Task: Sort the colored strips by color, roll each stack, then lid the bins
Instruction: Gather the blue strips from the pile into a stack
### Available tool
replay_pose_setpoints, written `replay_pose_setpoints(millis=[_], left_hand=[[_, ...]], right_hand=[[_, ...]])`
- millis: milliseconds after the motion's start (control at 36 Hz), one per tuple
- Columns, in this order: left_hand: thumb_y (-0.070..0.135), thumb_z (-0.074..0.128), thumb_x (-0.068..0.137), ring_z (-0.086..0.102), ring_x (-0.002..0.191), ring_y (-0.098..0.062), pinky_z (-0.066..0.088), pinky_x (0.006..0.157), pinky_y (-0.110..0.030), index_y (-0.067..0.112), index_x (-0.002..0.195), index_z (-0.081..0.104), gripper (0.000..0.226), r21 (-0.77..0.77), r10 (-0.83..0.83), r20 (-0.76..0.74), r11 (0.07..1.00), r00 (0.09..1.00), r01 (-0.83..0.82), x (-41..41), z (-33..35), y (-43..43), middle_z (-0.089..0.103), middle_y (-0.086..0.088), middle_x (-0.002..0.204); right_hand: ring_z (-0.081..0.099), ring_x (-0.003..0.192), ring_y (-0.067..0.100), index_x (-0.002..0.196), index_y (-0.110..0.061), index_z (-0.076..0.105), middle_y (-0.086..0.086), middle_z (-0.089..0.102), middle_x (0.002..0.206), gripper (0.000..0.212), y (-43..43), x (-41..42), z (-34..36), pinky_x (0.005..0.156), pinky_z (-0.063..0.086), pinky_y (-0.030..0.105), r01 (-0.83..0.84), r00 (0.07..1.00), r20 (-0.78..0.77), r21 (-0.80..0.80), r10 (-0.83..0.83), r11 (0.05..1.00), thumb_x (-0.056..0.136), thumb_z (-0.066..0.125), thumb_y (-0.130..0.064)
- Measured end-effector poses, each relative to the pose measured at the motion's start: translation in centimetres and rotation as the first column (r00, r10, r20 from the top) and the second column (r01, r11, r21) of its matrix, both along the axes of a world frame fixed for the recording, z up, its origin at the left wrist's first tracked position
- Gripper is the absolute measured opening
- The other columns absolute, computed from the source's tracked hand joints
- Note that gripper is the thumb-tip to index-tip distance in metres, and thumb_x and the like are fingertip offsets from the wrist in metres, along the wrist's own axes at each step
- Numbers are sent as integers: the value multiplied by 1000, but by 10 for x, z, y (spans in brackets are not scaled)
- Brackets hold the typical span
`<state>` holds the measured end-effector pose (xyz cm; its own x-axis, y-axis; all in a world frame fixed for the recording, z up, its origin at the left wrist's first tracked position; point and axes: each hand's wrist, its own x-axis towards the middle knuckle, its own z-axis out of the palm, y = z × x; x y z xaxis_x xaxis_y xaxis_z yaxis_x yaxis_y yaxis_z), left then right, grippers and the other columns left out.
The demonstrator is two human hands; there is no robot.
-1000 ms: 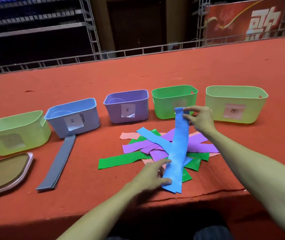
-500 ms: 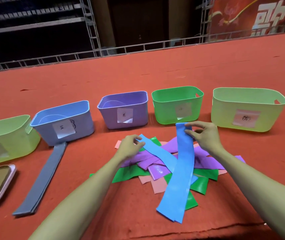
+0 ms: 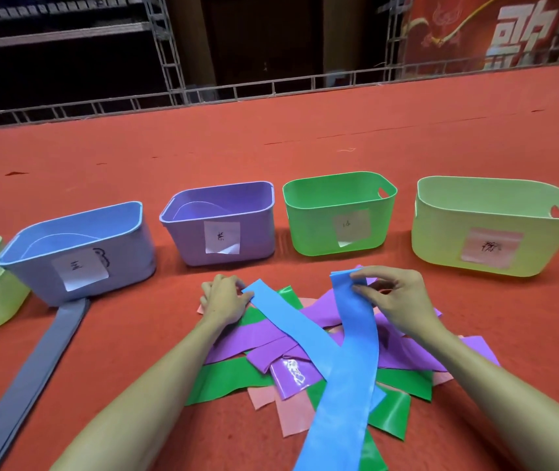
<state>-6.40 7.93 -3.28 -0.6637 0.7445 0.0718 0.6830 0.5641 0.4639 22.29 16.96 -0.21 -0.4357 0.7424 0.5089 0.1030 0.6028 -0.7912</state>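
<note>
Now fingers pinch far ends: left hand (image 3: 223,298) the diagonal blue strip (image 3: 291,323), right hand (image 3: 398,300) the lengthwise blue strip (image 3: 346,419).

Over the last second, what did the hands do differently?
The left hand lifted off the long blue strip, moved forward and pinched the second blue strip at its far end. The right hand still pinches the long one. The bins and grey stack stayed put.
</note>
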Motion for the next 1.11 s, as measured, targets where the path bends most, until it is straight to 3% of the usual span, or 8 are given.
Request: replay_pose_setpoints(millis=[194,278,472,556,667,861,972,1111], left_hand=[[14,62,80,49,93,-26,37,75,-33,24,79,47,19,248,-110,119,966,987,77,5,4,-6,63,3,84],[-4,58,81,59,60,-26,44,43,-27,20,78,42,29,421,-224,213,900,951,118,14,18,-16,55,-2,73],[-2,67,77,50,60,-22,50,66,-45,19,76,44,31,590,-282,106,790,954,168,26,55,-39,56,-6,68],[6,72,74,55,63,-25,51,66,-41,25,72,47,31,667,-290,73,726,954,170,33,79,-47,59,-3,68],[-2,73,75,52,62,-8,47,64,-26,24,72,52,34,746,-345,95,646,934,163,49,115,-59,59,3,68],[-6,68,79,60,69,2,48,72,-13,18,80,58,26,795,-446,24,551,895,253,72,166,-75,65,8,75],[-7,65,80,65,78,-1,53,78,-24,31,80,58,38,793,-468,-19,531,883,299,82,184,-81,68,13,79],[-10,63,81,68,80,-9,57,80,-31,24,81,60,34,816,-552,7,485,834,315,97,198,-91,70,-2,82]], right_hand=[[61,61,-1,82,-37,68,-34,66,77,43,-8,-1,9,58,51,17,6,1000,20,49,-7,999,74,74,5],[62,64,-1,83,-32,70,-34,66,79,39,-15,0,20,60,46,10,-15,1000,8,62,14,998,74,75,5],[61,67,-2,83,-33,69,-29,68,80,45,-33,-2,51,63,51,22,-46,996,-71,117,55,992,71,74,10],[61,68,0,84,-20,72,-23,68,81,32,-43,-4,70,64,51,18,-60,988,-132,171,83,983,71,74,8],[60,67,4,87,-17,73,-4,68,82,24,-58,-5,98,63,50,19,-73,983,-144,270,115,960,71,76,1],[59,59,0,80,-32,69,-27,67,75,46,-79,-11,136,57,49,17,-92,984,-122,267,129,959,71,73,13],[61,61,-5,80,-29,70,-27,68,73,44,-89,-15,154,59,46,12,-110,980,-133,244,146,964,74,70,14],[58,56,-7,81,-28,71,-26,67,68,38,-98,-19,169,58,48,15,-126,973,-157,248,168,961,76,71,9]])
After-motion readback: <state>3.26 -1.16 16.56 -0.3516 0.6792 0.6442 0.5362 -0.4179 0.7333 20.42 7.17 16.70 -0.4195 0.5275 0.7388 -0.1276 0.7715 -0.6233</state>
